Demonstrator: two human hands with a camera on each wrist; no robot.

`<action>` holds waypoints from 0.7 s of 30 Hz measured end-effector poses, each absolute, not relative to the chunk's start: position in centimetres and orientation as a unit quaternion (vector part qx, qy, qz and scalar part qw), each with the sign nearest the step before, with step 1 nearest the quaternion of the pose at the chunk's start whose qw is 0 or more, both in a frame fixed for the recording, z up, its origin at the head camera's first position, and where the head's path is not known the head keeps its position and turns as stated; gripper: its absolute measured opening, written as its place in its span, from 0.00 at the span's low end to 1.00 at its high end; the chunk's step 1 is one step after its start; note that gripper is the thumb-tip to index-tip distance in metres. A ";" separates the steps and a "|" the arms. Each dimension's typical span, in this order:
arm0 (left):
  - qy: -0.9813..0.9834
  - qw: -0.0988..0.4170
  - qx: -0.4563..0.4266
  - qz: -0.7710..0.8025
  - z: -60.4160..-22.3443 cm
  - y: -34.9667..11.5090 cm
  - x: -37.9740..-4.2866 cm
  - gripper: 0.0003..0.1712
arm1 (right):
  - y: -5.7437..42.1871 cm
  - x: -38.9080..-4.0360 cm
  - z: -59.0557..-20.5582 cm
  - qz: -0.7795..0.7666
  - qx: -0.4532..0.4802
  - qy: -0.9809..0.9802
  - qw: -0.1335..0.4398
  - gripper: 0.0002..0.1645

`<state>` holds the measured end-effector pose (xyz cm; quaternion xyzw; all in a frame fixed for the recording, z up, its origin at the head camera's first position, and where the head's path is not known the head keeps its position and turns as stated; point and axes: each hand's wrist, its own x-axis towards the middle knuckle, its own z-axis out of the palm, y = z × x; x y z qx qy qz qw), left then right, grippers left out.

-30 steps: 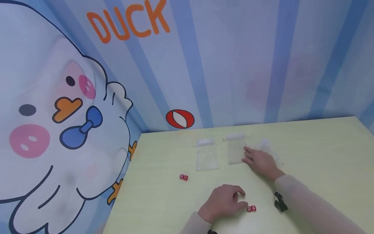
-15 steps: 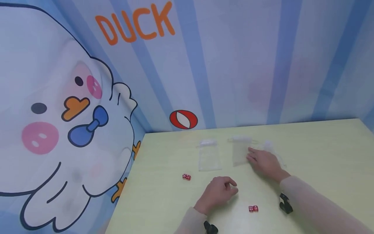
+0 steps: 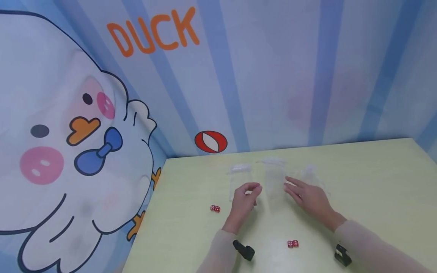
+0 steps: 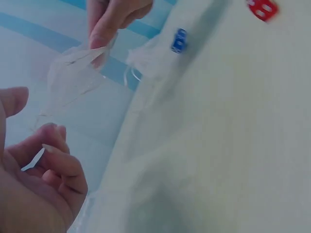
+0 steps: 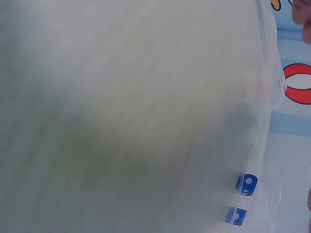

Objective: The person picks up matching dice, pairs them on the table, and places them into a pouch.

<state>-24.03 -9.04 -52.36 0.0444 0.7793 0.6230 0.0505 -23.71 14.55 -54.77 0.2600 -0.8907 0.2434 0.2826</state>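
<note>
My right hand point(image 3: 312, 199) pinches the side of a sheer white drawstring bag point(image 3: 274, 178), raised off the table. In the left wrist view its fingertips hold the bag point(image 4: 73, 77) from above. My left hand point(image 3: 243, 206) is just left of this bag, fingers bent and thumb apart, with nothing visible between them. Behind it another sheer bag point(image 3: 239, 174) lies flat, and a third bag point(image 3: 310, 174) lies beyond my right hand. Two blue dice, one higher point(image 5: 249, 184) and one lower point(image 5: 236, 216), sit by that third bag; the head view hides them.
One pair of red dice point(image 3: 215, 208) lies to the left and another pair of red dice point(image 3: 293, 243) near the front. The pale table point(image 3: 372, 182) meets a printed blue-striped backdrop point(image 3: 273, 76) at its far edge.
My left hand has left the front red dice and moved up towards the bags. My right hand has taken hold of the middle bag and lifted it.
</note>
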 end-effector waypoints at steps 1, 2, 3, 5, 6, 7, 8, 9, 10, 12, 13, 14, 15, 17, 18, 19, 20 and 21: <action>0.773 0.045 0.038 0.632 -52.1 -9.0 -24.2 0.19 | 14.6 -23.6 -54.9 0.239 0.275 -0.879 0.309 0.33; 0.766 0.042 0.030 0.641 -51.8 -8.8 -24.4 0.18 | 14.5 -23.4 -54.9 0.235 0.287 -0.869 0.329 0.37; 0.760 0.040 0.021 0.649 -51.6 -8.7 -24.6 0.17 | 14.5 -23.2 -54.9 0.232 0.296 -0.861 0.344 0.42; 0.749 0.040 0.010 0.661 -51.4 -8.4 -25.0 0.17 | 14.4 -22.7 -54.9 0.230 0.308 -0.851 0.358 0.40; 0.746 0.040 0.006 0.665 -51.3 -8.2 -25.2 0.17 | 14.4 -22.5 -54.9 0.229 0.315 -0.846 0.363 0.40; 0.742 0.041 0.004 0.669 -51.3 -8.1 -25.3 0.16 | 14.4 -22.3 -54.9 0.228 0.321 -0.843 0.367 0.39; 0.738 0.041 0.001 0.673 -51.3 -7.9 -25.5 0.16 | 14.3 -22.0 -54.8 0.228 0.326 -0.840 0.369 0.38; 0.735 0.041 0.002 0.676 -51.3 -7.8 -25.6 0.15 | 14.3 -21.9 -54.7 0.228 0.331 -0.837 0.371 0.38; 0.732 0.039 0.003 0.681 -51.3 -7.7 -25.6 0.14 | 14.3 -21.7 -54.7 0.229 0.337 -0.834 0.374 0.37; 0.727 0.039 0.007 0.686 -51.3 -7.5 -25.7 0.11 | 14.2 -21.5 -54.7 0.228 0.343 -0.830 0.378 0.36; 0.725 0.039 0.009 0.688 -51.2 -7.4 -25.7 0.10 | 14.3 -21.4 -54.7 0.229 0.343 -0.829 0.378 0.36; 0.724 0.038 0.012 0.689 -51.2 -7.4 -25.7 0.09 | 14.3 -21.4 -54.7 0.232 0.342 -0.830 0.376 0.36; 0.723 0.038 0.017 0.690 -51.1 -7.3 -25.7 0.09 | 14.3 -21.3 -54.8 0.235 0.337 -0.833 0.371 0.36; 0.722 0.041 0.029 0.690 -50.9 -7.3 -25.6 0.08 | 14.5 -21.1 -54.8 0.248 0.323 -0.840 0.359 0.35; 0.721 0.042 0.035 0.691 -50.7 -7.3 -25.5 0.08 | 14.6 -21.1 -54.8 0.258 0.312 -0.844 0.352 0.32; 0.721 0.045 0.043 0.690 -50.6 -7.4 -25.4 0.07 | 14.7 -21.0 -54.7 0.268 0.300 -0.848 0.344 0.28; 0.719 0.049 0.050 0.692 -50.5 -7.4 -25.3 0.07 | 14.8 -20.9 -54.6 0.280 0.284 -0.852 0.338 0.25; 0.717 0.055 0.059 0.693 -50.5 -7.5 -25.2 0.07 | 14.9 -20.8 -54.3 0.292 0.268 -0.855 0.334 0.20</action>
